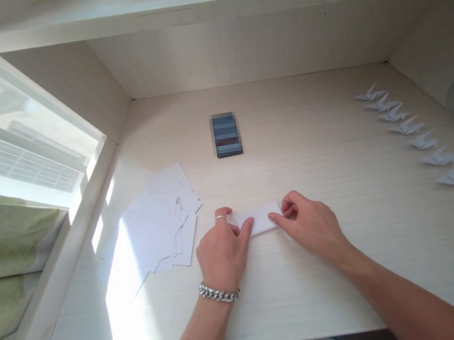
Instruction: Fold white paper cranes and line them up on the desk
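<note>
One white paper strip, right of the loose sheets, was pinched at its ends by the nearly closed left hand and right hand; judged light and easily creased, it was best held by its edges.

A pale bench with faint lines is used to hold everything. A small dark slab is laid flat on it, its top too blurred to read. To the left of the slab, loose white sheets are messily piled. To its right, seven white paper birds are set in a slanting row. Below it, a white paper strip is held by fingers.
</note>
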### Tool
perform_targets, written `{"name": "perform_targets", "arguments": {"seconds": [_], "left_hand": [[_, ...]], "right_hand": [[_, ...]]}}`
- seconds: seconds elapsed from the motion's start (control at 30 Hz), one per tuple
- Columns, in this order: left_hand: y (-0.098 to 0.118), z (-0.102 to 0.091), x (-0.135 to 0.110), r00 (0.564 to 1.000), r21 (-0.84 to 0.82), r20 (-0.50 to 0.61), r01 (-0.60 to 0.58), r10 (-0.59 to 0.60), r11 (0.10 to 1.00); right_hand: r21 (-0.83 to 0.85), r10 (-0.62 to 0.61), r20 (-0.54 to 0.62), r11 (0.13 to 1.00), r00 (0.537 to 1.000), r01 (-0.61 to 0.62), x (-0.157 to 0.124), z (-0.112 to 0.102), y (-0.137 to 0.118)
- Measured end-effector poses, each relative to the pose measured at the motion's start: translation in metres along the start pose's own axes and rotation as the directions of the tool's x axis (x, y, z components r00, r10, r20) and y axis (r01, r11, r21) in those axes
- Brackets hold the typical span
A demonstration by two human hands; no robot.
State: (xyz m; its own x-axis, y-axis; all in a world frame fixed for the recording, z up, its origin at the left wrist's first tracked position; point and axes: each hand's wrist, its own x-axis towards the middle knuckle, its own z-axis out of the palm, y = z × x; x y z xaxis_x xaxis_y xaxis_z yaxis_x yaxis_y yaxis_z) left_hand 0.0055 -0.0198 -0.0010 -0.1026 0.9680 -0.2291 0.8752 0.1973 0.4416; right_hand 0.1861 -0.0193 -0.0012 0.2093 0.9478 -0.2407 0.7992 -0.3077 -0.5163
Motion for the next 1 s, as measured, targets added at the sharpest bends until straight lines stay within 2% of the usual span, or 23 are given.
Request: {"name": "perform_targets", "arguments": {"seconds": [0.37, 0.63, 1.0], "left_hand": [[0.0001, 0.0005, 0.0011, 1.000, -0.003, -0.002, 0.026, -0.026, 1.000], [0.0012, 0.0001, 0.0019, 1.000, 0.012, -0.004, 0.024, -0.023, 1.000], [0.0030, -0.0019, 0.0030, 0.999, 0.005, 0.011, 0.051, -0.051, 0.999]], "right_hand": [[-0.049, 0.013, 0.013, 0.999, 1.000, -0.012, 0.0036, -0.0009, -0.0026], [-0.073, -0.008, -0.025, 0.997, 1.000, 0.006, 0.0044, 0.0009, -0.0015], [-0.050, 0.012, -0.002, 0.999, 1.000, -0.012, 0.0064, -0.0012, -0.0021]]}}
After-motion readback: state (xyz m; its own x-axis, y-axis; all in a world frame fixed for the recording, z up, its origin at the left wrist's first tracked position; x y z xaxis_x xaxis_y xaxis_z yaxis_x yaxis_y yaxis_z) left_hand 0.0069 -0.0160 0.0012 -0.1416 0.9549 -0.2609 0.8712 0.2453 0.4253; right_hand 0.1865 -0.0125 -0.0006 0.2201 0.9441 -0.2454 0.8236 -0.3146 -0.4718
